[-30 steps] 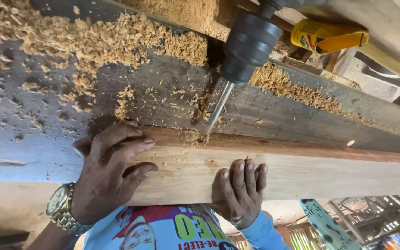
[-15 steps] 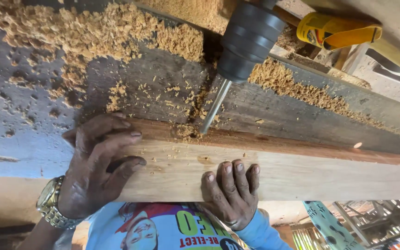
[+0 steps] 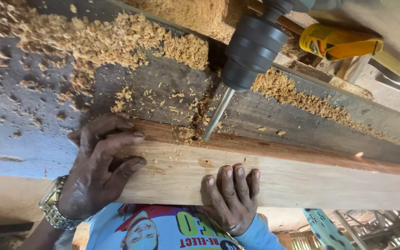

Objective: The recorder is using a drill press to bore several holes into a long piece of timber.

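Pale wood, with a reddish-brown band along its far edge, makes up the long plank (image 3: 302, 178) that lies across the grey desk (image 3: 19, 115). Its near face is light and smooth-grained, dotted with a few crumbs of sawdust, and a small heap of chips sits where the drill bit (image 3: 217, 115) meets the reddish edge. The left hand (image 3: 96, 173) lies flat over the plank's left end, fingers spread wide and pressing down, a metal wristwatch (image 3: 54, 208) on the wrist. The right hand (image 3: 230, 196) curls up from below, its fingertips hooked over the plank's near edge and gripping it. Above the bit, the dark ribbed chuck (image 3: 253, 46) of a drill tilts in from the top; the drill's body is cut off by the frame. Loose sawdust (image 3: 103, 39) covers the desk behind. A yellow tool (image 3: 341, 41) shows only in part at the upper right. The plank's right end runs out of view, and the right palm is hidden beneath it.
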